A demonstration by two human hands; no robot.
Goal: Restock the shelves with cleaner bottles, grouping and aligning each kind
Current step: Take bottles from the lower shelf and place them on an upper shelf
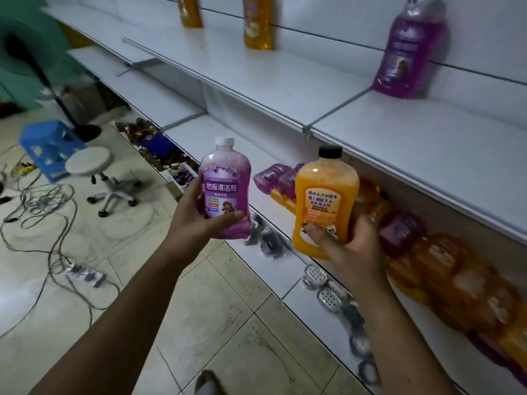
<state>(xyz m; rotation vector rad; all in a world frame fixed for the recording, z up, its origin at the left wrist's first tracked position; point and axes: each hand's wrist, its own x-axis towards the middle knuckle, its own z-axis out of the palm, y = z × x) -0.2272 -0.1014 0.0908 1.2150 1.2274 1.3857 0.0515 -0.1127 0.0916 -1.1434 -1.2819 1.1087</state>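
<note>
Left grip (199, 220) wrapped round the lower half of a purple bottle (226, 189), upright, with the white cap at 12 o'clock above the thumb. Right grip (345, 243) wrapped round the base of an orange bottle (325, 206), black cap up, at 3 o'clock of the purple one and apart from it. Loose bottle pile (445, 269) at 4 o'clock of the right grip. Upper shelf (285, 81) at 12 o'clock.

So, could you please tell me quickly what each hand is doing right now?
Left hand: holding the purple bottle upright.
Right hand: holding the orange bottle upright.
</note>
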